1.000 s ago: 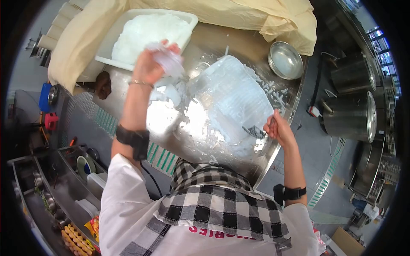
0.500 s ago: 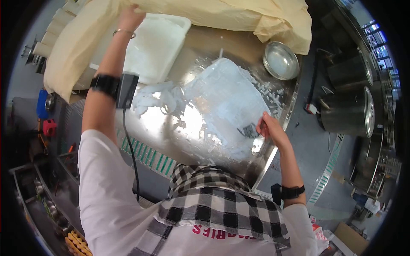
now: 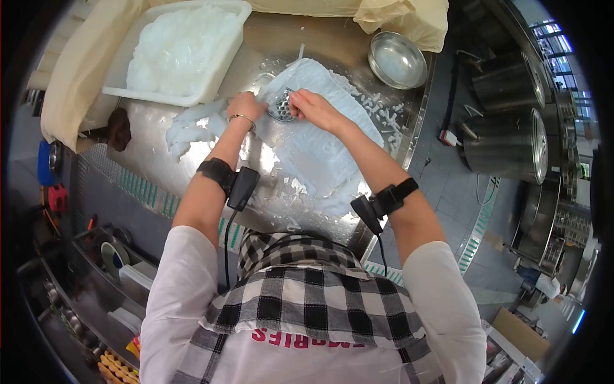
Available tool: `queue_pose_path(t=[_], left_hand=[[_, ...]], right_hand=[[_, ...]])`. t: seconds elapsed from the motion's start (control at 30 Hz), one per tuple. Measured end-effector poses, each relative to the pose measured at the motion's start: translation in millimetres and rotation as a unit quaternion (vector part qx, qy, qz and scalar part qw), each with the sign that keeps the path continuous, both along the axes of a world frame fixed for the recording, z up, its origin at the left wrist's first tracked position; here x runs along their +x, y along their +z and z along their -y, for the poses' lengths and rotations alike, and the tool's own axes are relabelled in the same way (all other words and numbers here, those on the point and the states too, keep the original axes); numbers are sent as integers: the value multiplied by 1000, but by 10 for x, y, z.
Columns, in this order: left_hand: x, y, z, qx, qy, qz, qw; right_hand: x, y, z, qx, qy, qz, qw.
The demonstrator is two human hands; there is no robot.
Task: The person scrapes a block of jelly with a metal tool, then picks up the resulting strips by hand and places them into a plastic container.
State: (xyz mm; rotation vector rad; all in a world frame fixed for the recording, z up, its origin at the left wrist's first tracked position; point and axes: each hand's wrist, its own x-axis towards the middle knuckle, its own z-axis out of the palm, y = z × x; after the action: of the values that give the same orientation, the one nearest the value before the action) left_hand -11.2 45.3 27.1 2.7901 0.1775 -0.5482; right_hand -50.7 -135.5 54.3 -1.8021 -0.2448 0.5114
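tool: a perforated metal scraper sits over the far-left part of the pale slab, between the two hands
right hand: the right hand has its fingers closed around the scraper's handle end
left hand: the left hand curls its fingers downward just beside the scraper; whether they hold anything cannot be told
table edges: the steel table ends in a raised rim along the right, with loose white shreds between that rim and the slab
open room: a stretch of bare steel runs between the white tray and the metal bowl; pale scraps lie left of the slab, below the tray
change: half a second ago the left hand is up at the tray's far side and the scraper is at the slab's near-right edge; now both hands are together at its far-left part
hidden: the right fingers cover the scraper's handle, the left fingertips are hard to make out, and the yellowish cloth is cut off at the top
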Motion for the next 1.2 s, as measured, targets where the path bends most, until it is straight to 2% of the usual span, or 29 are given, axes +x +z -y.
queue_pose_path(t=[0.1,0.17,0.2,0.27,0.3,0.37,0.4,0.47,0.57,0.67,0.9,1.0,1.07,1.2], left_hand=[[102,-129,-79,-33,-8,32,999],[182,-403,-181,-139,48,41,988],[195,-387,-184,-138,51,40,988],[233,-343,-204,-219,126,-31,967],[234,-318,-196,-218,126,-31,967],[215,-291,-160,-120,0,48,992],[205,-308,-172,-119,2,47,992],[192,-363,-160,-81,-30,107,990],[189,-222,-100,-36,-43,62,996],[250,-345,-132,-18,-64,71,995],[246,-303,-139,-32,-63,68,995],[265,-325,-168,-49,-88,87,991],[289,-260,-157,-52,-115,25,992],[335,-362,3,-74,-181,46,980]], right_hand=[[62,-20,-30,0,-1,-1,1000],[94,41,-48,-23,30,16,999],[112,39,-68,-22,32,14,999],[148,32,-137,-8,35,1,999],[181,-33,-143,-7,35,1,999],[225,-175,-160,-51,57,75,994],[211,-145,-165,-50,58,73,994],[180,-91,-92,-142,81,89,983],[7,-81,-7,-133,76,91,984],[-190,-82,96,-120,62,68,989],[-627,83,432,-146,57,26,987],[-769,60,544,-147,48,30,987],[-807,94,588,-150,52,27,987],[-805,26,610,-122,48,24,991]])
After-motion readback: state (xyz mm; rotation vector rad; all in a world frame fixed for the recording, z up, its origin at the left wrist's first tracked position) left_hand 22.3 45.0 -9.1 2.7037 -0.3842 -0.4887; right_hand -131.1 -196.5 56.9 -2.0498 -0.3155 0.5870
